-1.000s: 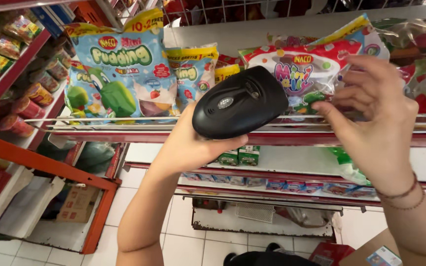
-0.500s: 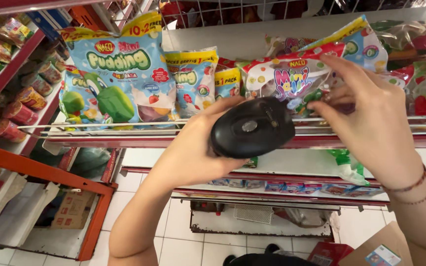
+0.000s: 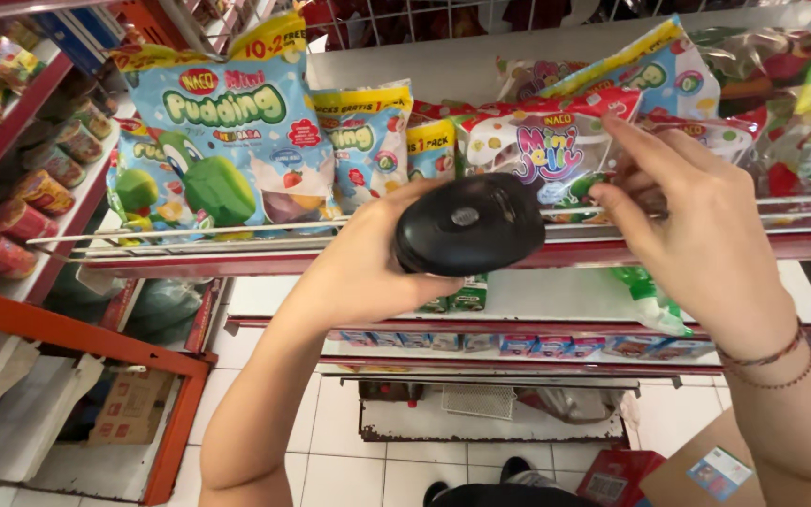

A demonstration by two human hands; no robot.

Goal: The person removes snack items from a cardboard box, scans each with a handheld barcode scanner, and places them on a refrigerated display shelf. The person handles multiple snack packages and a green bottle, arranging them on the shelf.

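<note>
**Scanner raised at the snack shelf**

Left hand wraps around a black scanner, fingers closed about its back end, holding it up in front of the shelf rail. Right hand is spread open, fingertips touching a clear jelly bag on the shelf; it grips nothing. Blue pudding bags stand to the left. Thin bracelets circle the right wrist. White tile floor below.

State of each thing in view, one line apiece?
Left hand: closed around the black handheld scanner.
Right hand: open, fingers on the clear jelly bag.
Blue pudding bag: sealed, upright behind the shelf rail.
Cardboard box: closed, on floor.
</note>
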